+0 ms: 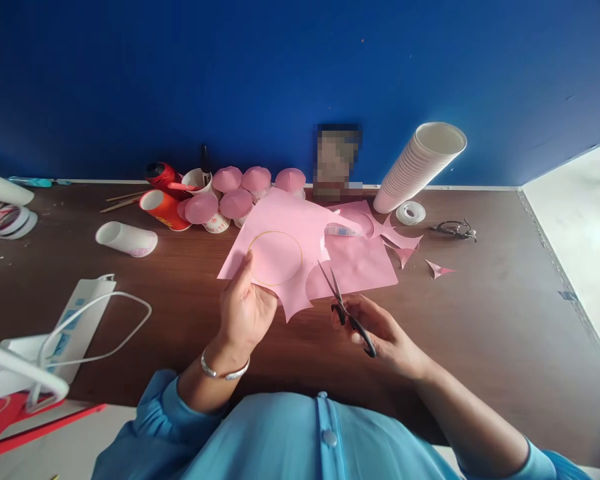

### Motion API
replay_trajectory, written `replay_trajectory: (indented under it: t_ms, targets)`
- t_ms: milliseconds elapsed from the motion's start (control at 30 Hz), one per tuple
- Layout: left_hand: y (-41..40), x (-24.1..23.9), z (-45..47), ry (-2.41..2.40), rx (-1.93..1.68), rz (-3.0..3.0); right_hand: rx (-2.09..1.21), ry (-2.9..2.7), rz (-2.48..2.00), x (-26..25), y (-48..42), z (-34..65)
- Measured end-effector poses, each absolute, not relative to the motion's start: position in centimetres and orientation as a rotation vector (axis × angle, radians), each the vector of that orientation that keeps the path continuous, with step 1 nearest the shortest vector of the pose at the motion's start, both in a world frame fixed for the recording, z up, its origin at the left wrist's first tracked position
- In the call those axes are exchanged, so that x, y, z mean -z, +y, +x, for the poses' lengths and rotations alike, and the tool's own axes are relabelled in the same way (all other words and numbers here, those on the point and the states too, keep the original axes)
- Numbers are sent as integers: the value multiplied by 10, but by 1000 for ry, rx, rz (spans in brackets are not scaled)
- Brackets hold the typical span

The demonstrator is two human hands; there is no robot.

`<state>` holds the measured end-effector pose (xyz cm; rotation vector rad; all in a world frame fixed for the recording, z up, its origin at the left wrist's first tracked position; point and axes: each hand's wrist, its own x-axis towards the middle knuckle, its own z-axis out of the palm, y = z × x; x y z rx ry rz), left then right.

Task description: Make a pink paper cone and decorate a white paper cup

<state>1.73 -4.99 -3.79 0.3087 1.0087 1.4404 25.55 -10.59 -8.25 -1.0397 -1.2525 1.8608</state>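
Two hands are at work over a brown tabletop point(480, 320). The left hand point(245, 310) pinches a pink sheet point(290, 213) by its near edge, thumb on top, and lifts it slightly towards the camera. A circle point(275, 259) is drawn on the sheet in a thin line, just above the thumb. The right hand point(380, 337) is closed around the handles of the scissors point(347, 310). The blades are parted and point up and left, with their tips just beside the sheet's lower right edge; whether they touch the paper I cannot tell.

The step in hand looks like cutting out the circle, with the cut not yet at the line. A clean cut would call for feeding the edge between the blades and turning the sheet with the left hand, so the blades follow the curve.

A second pink piece point(360, 267) lies flat behind the scissors. Scraps point(437, 269) lie to its right. Capped cups point(240, 193) and a cup stack point(420, 163) stand by the wall.
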Motion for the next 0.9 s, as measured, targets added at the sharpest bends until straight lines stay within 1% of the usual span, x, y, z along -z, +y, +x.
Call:
replay_trajectory:
  t_ms: [333, 500, 667, 900]
  targets:
    - [-50, 35, 16, 971, -1429, 333, -1903, -1235, -1017, 84, -115, 240]
    - [-58, 39, 25, 981, -1348, 277, -1871, -1151, -1080, 81, -114, 229]
    - [-68, 46, 38, 975, -1279, 244, -1907, -1072, -1074, 82, -114, 225]
    - [-70, 52, 40, 1022, -1306, 252, -1888, -1018, -1038, 83, -117, 226]
